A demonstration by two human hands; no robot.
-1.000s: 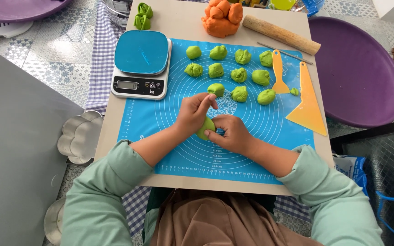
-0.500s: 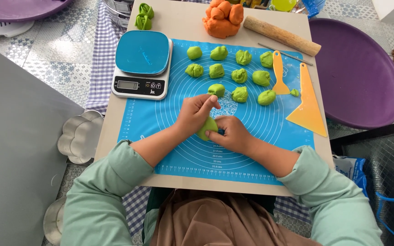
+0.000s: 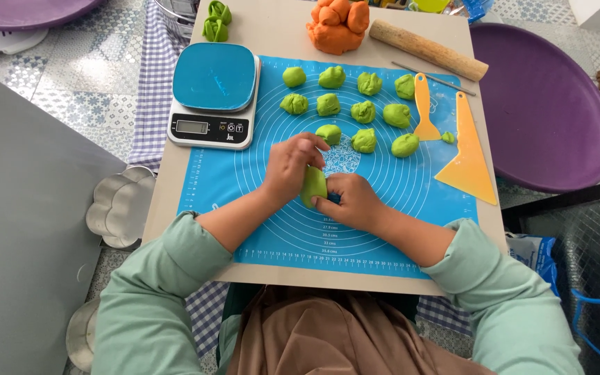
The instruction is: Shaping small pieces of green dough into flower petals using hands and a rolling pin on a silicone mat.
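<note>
A green dough piece [image 3: 313, 185] sits between both hands over the blue silicone mat [image 3: 230, 180]. My left hand [image 3: 290, 167] curls over its left side, fingers bent on top. My right hand [image 3: 353, 201] presses against its right and lower side. Beyond the hands, several green dough balls [image 3: 364, 111] lie in rows on the mat. The nearest ball [image 3: 329, 133] is just past my left fingertips.
A blue-topped kitchen scale [image 3: 212, 94] stands at the mat's left. An orange dough lump [image 3: 337, 24] and wooden rolling pin [image 3: 428, 49] lie at the back. Two yellow scrapers [image 3: 468, 153] rest at right. A purple tray [image 3: 546, 104] sits beside the table. Green dough scraps [image 3: 215, 19] lie far left.
The hands have shifted slightly on the green dough piece, which now stands more upright between them. Nothing else has moved.
</note>
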